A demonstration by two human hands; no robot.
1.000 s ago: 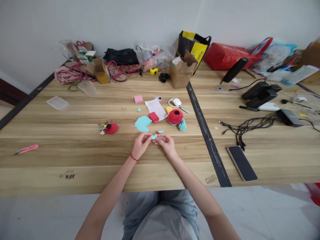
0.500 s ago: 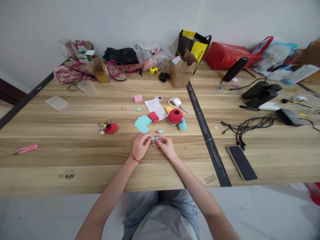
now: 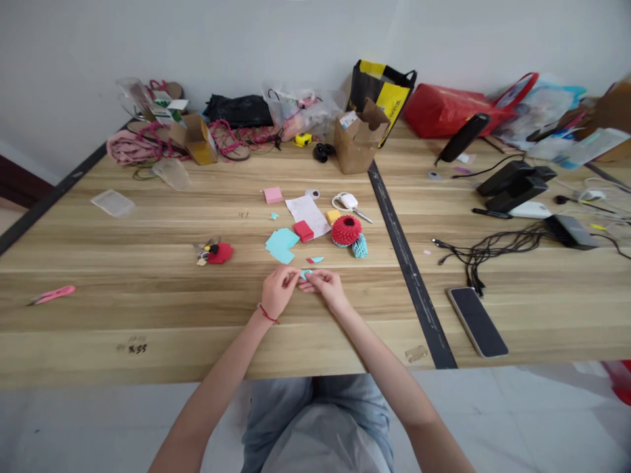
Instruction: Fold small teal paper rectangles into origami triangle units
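Between my two hands is a small folded piece of light blue paper, pinched at both sides. My left hand, with a red string on the wrist, has its thumb and finger closed at the paper's left end. The fingers of my right hand are closed on its right side and partly cover it. Just beyond lie a red and blue folded paper piece and a spread of light blue paper sheets. A red and blue folded-paper model stands to the right.
Near the sheets are a red paper stack, a white written sheet and a pink stack. Keys and pink thread snips lie left. A phone and black cables lie right, past a dark strip.
The fingers have shifted slightly around the blue paper, and a little more of it shows between them. Everything else on the table stays in place.
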